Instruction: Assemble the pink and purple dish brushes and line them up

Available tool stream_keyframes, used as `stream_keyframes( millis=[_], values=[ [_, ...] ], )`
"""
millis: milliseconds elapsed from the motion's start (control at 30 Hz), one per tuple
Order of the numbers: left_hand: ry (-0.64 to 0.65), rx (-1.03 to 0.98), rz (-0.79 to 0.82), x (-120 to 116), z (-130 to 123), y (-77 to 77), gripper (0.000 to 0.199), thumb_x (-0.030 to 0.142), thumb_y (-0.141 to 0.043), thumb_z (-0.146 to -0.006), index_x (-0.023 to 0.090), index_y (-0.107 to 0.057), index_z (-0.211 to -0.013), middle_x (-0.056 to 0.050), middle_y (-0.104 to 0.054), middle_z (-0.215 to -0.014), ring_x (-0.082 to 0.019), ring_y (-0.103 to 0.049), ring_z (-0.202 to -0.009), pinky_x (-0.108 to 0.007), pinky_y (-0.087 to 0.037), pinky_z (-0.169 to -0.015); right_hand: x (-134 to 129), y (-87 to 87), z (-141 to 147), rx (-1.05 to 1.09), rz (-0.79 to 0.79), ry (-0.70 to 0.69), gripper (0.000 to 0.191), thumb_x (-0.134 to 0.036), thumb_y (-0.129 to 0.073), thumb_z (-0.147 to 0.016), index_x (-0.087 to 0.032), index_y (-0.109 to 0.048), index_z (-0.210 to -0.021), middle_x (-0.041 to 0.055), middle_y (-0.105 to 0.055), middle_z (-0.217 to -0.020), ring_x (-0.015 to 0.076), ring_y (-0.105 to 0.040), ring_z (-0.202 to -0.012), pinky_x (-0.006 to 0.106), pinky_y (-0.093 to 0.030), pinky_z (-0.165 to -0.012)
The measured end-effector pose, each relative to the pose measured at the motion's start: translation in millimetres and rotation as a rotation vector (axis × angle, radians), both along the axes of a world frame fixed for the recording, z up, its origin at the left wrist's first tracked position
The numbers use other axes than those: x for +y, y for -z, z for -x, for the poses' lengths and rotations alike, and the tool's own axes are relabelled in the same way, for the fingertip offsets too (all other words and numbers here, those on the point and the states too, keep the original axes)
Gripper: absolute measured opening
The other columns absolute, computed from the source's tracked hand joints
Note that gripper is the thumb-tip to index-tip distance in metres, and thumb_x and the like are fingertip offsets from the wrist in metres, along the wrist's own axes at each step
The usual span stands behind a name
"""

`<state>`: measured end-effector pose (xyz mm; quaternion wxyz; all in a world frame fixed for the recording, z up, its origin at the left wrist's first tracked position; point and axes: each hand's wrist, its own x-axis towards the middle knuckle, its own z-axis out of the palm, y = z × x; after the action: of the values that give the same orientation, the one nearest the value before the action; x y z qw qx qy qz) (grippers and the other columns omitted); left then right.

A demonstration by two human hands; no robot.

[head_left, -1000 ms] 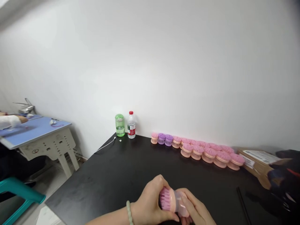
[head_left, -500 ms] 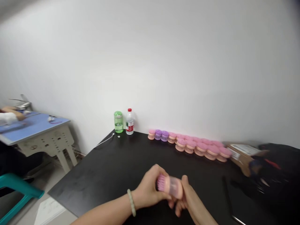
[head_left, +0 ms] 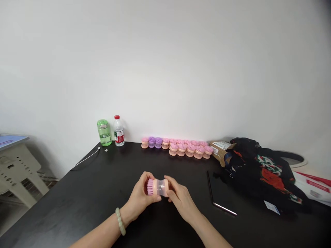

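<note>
- Brush [head_left: 161,187]: lies on its side between both hands, over the near middle part of the black surface [head_left: 108,187]; pink bristles point left, and a clear waist joins the two peach-coloured sections.
- Left hand [head_left: 140,195]: partly closed, curved around the bristle end, with the thumb along the near side; a pale green bead bracelet [head_left: 120,221] circles the wrist.
- Right hand [head_left: 182,198]: partly closed, fingers and thumb gripping the base at the opposite end.
- Standing brushes: arranged along the wall [head_left: 165,69], bristles upward; two purple brushes [head_left: 155,142] stand side by side within the back row, and five pink brushes [head_left: 190,150] form a shorter front row at its right part.
- Far left corner: a green bottle [head_left: 104,133] stands near a clear bottle [head_left: 119,133] with a red cap; a white cable [head_left: 85,160] runs along the edge.
- Right side: a cardboard box [head_left: 217,151] sits just beyond the brushes, partly covered by a dark patterned bag [head_left: 254,179]; a black rod [head_left: 209,186] and a silver rod [head_left: 224,208] meet at an angle in front.
</note>
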<state>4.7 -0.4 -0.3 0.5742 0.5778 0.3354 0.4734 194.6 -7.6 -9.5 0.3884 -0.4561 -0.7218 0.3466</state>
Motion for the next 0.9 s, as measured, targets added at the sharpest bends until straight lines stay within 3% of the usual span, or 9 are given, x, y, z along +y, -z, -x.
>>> stream_keyframes(
  millis=[100, 167, 267, 333, 433, 500, 600, 767, 900],
  values=[
    [-0.011, -0.004, 0.037, 1, 1, 0.7, 0.054, 0.032, -0.086, -0.063, 0.022, -0.044, -0.095, 0.004, -0.053, -0.082, -0.013, -0.047, -0.073, -0.024, -0.038, -0.066, 0, -2.4, -3, 0.028, -0.102, 0.003, 0.068, -0.038, -0.069, -0.081, -0.025, -0.043, -0.142, 0.0107, -0.059, -0.131, 0.0186, -0.067, -0.091, 0.038, -0.056, -0.086],
    [-0.019, 0.037, 0.023, 2, 3, 1.5, 0.054, 0.035, -0.085, -0.064, 0.023, -0.044, -0.096, 0.004, -0.053, -0.083, -0.013, -0.048, -0.073, -0.024, -0.039, -0.066, 1, -1.5, -4, 0.038, -0.093, 0.004, 0.063, -0.031, -0.070, -0.080, -0.026, -0.047, -0.139, 0.0077, -0.064, -0.123, 0.0177, -0.067, -0.090, 0.038, -0.055, -0.087],
    [-0.045, 0.175, -0.064, 6, 7, 5.8, 0.054, 0.037, -0.085, -0.063, 0.023, -0.047, -0.099, 0.002, -0.056, -0.090, -0.016, -0.052, -0.077, -0.026, -0.042, -0.068, 5, 1.0, -4, 0.070, 0.032, 0.035, 0.043, -0.033, -0.056, -0.091, -0.021, -0.051, -0.132, 0.0009, -0.071, -0.084, 0.0156, -0.067, -0.072, 0.030, -0.057, -0.068],
    [-0.067, 0.244, -0.116, 10, 9, 10.6, 0.052, 0.038, -0.084, -0.065, 0.023, -0.049, -0.101, 0.000, -0.058, -0.096, -0.018, -0.055, -0.080, -0.028, -0.044, -0.071, 7, 0.4, -4, 0.077, 0.040, 0.046, 0.045, -0.033, -0.057, -0.090, -0.022, -0.049, -0.133, 0.0017, -0.071, -0.088, 0.0161, -0.068, -0.076, 0.028, -0.056, -0.065],
    [-0.087, 0.284, -0.150, 16, 12, 17.6, 0.049, 0.041, -0.081, -0.068, 0.024, -0.050, -0.102, -0.001, -0.059, -0.094, -0.019, -0.057, -0.078, -0.028, -0.045, -0.068, 7, -3.9, -2, 0.049, -0.087, 0.037, 0.057, -0.027, -0.072, -0.078, -0.025, -0.052, -0.131, 0.0051, -0.067, -0.115, 0.0194, -0.066, -0.097, 0.031, -0.055, -0.078],
    [-0.088, 0.318, -0.181, 17, 12, 19.9, 0.046, 0.041, -0.080, -0.068, 0.024, -0.052, -0.100, -0.001, -0.060, -0.093, -0.020, -0.058, -0.077, -0.029, -0.047, -0.068, 5, -5.4, 1, 0.044, -0.090, 0.045, 0.042, -0.026, -0.072, -0.078, -0.025, -0.062, -0.119, 0.0040, -0.068, -0.109, 0.0193, -0.066, -0.093, 0.031, -0.054, -0.078],
    [-0.121, 0.416, -0.296, 14, 12, 17.8, 0.038, 0.035, -0.079, -0.070, 0.024, -0.056, -0.099, -0.002, -0.063, -0.094, -0.023, -0.061, -0.081, -0.033, -0.049, -0.073, 6, -0.6, 8, 0.170, 0.098, 0.038, 0.020, -0.035, -0.065, -0.085, -0.020, -0.067, -0.097, 0.0002, -0.067, -0.082, 0.0157, -0.067, -0.069, 0.027, -0.053, -0.065],
    [-0.181, 0.507, -0.538, 5, 9, 7.2, 0.021, 0.024, -0.071, -0.078, 0.026, -0.062, -0.097, -0.005, -0.065, -0.097, -0.025, -0.064, -0.087, -0.036, -0.051, -0.078, 14, 14.0, 17, 0.520, 0.412, -0.020, 0.056, -0.070, -0.060, -0.078, -0.015, -0.063, -0.086, -0.0022, -0.059, -0.059, 0.0137, -0.063, -0.049, 0.026, -0.053, -0.051],
    [-0.081, 0.528, -0.670, -3, 5, 1.8, 0.016, 0.020, -0.059, -0.085, 0.027, -0.067, -0.097, -0.010, -0.067, -0.104, -0.027, -0.062, -0.097, -0.038, -0.050, -0.084, 14, 16.8, 17, 0.601, 0.603, -0.080, 0.073, -0.084, -0.049, -0.074, -0.011, -0.060, -0.070, 0.0022, -0.057, -0.055, 0.0100, -0.054, -0.042, 0.024, -0.050, -0.040]
  ],
)
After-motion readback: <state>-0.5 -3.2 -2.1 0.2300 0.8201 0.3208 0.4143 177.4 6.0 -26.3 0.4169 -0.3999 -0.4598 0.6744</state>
